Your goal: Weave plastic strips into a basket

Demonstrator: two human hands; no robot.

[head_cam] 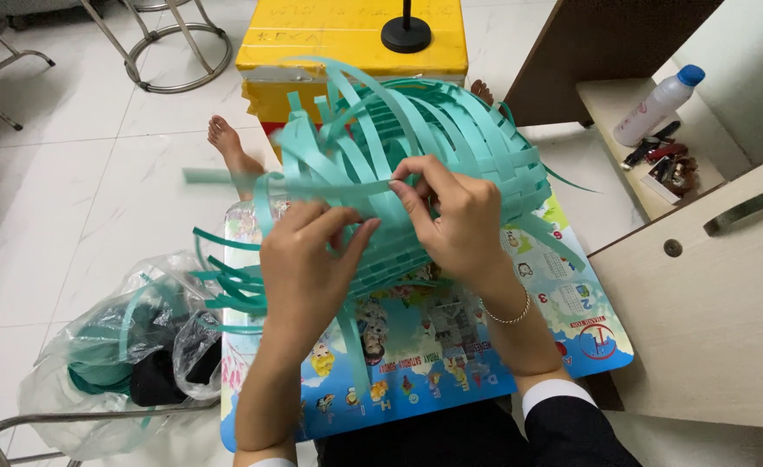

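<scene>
you are mid-weave: left hand (305,259) and right hand (450,220) pinch one strip (329,186) on the basket (450,138); next, thread it under.

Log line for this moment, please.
left hand: pinching teal strip | right hand: gripping basket weave | basket: half-woven, over mat

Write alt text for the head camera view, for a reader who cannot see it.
Two hands, left hand and right hand, pinch teal plastic strips of a half-woven basket above a colourful printed board. A clear bag of more strips lies on the white tiled floor at left.
</scene>
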